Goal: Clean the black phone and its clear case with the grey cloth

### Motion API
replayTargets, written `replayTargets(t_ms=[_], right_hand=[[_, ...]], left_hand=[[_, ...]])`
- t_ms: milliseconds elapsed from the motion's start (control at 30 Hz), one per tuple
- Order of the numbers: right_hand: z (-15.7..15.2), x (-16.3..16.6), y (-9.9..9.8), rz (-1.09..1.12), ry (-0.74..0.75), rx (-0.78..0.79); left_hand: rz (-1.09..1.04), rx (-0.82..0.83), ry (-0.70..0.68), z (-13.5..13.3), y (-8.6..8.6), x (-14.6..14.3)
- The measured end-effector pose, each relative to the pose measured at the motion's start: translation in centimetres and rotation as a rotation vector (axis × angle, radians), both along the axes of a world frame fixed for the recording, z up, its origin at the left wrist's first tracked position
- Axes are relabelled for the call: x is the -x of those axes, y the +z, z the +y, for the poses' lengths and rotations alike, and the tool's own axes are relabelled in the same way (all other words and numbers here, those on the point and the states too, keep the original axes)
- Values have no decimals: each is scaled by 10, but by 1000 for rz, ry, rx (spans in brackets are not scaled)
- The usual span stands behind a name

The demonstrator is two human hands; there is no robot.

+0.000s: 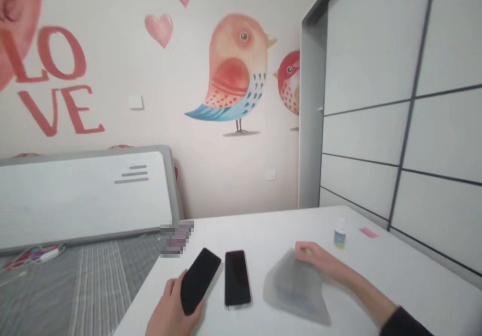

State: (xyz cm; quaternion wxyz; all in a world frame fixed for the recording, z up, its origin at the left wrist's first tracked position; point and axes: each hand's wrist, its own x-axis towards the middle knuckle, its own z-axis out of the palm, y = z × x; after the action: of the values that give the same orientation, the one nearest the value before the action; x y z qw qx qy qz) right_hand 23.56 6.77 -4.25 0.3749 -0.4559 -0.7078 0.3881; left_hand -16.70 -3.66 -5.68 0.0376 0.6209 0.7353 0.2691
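Observation:
My left hand (pixel 171 311) grips a black phone (pixel 199 280) at its near end, holding it tilted just above the white table (pixel 395 275). A second black phone (pixel 237 278) lies flat on the table just to its right. My right hand (pixel 320 260) rests with curled fingers on the far edge of a grey cloth (pixel 293 288) spread on the table, pinching it.
A small bottle with a white cap (pixel 340 234) and a pink slip (pixel 368 232) sit at the table's far right. A bed with a grey striped cover (pixel 75 286) and white headboard (pixel 83 195) lies left. White wardrobe panels (pixel 395 100) stand to the right.

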Motion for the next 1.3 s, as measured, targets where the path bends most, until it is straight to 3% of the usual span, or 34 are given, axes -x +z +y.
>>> replayTargets(t_ms=[100, 200, 333, 433, 500, 567, 667, 733, 967, 1100, 1200, 1300], right_hand=[[-14, -14, 9, 145, -84, 72], [-29, -21, 13, 189, -184, 41], [-53, -22, 13, 146, -306, -64], [-74, -13, 6, 107, -344, -116], [-90, 2, -1, 87, -326, -117], [-104, 20, -10, -1, -215, -89], [-119, 44, -24, -289, 17, -131], [-122, 51, -33, -468, 89, -234], [-134, 68, -51, -708, 41, -525], [-156, 100, -40, -709, 193, -512], [-160, 103, -35, -671, 304, -476], [-147, 84, -40, -681, 198, -470]], left_hand=[[-62, -73, -178, -18, 12, -30], [-140, -13, -406, -30, 10, -77], [-187, 48, -495, -40, 0, -133], [-156, 41, -517, -41, 0, -152], [-119, 20, -521, -40, 2, -154], [-94, 5, -521, -40, 1, -153], [-87, -22, -490, -45, -8, -145], [-79, -51, -468, -52, -16, -136], [-161, -93, -477, -68, -25, -111], [-223, -54, -485, -62, -20, -110], [-246, -52, -489, -61, -19, -108], [-246, -45, -490, -64, -19, -108]])
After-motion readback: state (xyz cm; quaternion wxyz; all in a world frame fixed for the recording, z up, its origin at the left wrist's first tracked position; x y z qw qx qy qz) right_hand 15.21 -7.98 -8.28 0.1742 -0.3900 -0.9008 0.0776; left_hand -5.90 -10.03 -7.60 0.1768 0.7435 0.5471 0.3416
